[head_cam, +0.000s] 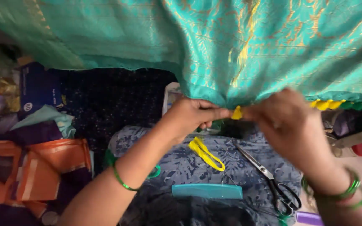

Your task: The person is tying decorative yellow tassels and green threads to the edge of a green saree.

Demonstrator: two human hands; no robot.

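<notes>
Yellow tassel point(236, 113) sits pinched between both hands' fingers, left hand point(191, 115) and right hand point(288, 119) closed on it at the teal fabric point(239, 46) hem. Scissors point(269, 178), comb point(207, 191) lie below on blue cloth point(181, 165).

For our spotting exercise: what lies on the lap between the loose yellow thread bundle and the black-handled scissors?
In the head view, only the blue patterned cloth shows between the yellow thread bundle and the scissors; nothing else rests on that stretch.

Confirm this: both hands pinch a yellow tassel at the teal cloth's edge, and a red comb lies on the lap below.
Not quite: the comb is teal, not red, as the head view shows. The left hand and right hand do pinch the yellow tassel at the teal cloth's edge.
</notes>
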